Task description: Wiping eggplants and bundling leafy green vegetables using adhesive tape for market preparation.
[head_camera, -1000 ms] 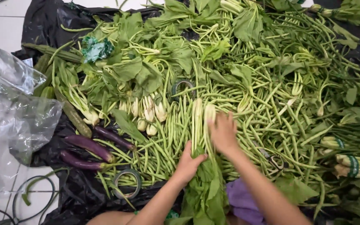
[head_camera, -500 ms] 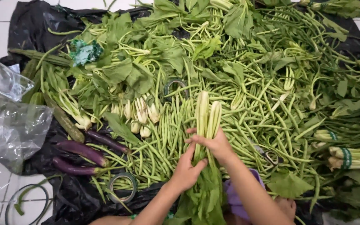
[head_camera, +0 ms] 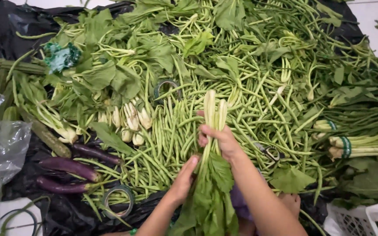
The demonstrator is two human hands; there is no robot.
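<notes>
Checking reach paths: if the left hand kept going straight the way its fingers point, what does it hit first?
The left hand points up and slightly right, fingertips already at the stalks of the leafy bunch that the right hand grips. So the bunch comes first; beyond it lie the long beans. Depth is hard to judge.

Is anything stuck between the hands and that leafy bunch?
Nothing visible. The right hand wraps the pale stems of the bunch directly, and the left hand presses against its leaves. Long beans lie under and around it, not between.
</notes>
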